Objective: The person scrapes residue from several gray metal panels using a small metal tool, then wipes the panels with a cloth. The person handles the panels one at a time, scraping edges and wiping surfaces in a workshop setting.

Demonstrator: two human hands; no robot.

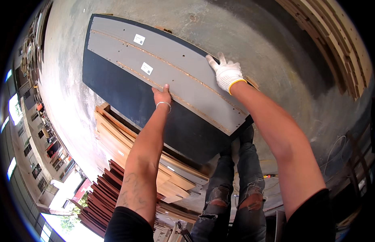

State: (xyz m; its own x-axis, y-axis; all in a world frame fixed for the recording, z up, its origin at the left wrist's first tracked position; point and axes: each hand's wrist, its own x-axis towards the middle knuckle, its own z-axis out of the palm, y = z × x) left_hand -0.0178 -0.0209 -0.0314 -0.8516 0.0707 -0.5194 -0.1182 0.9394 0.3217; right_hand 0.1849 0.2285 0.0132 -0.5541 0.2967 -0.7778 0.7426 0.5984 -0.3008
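Note:
Grey boards with drilled holes and raw chipboard edges lie side by side on a larger black board. My bare left hand, a bracelet at its wrist, is at the near grey edge, its thumb on top and its other fingers partly hidden. It looks closed on that edge. My right hand, in a white knitted glove with a yellow cuff, lies at the far edge. Its fingers are spread, some of them over the rim. Two white labels are stuck on the grey faces.
Stacked wooden boards lie beneath and beside the black board, towards me. Dark red slats are piled at lower left. More timber stands at upper right on the concrete floor. My legs are close to the boards.

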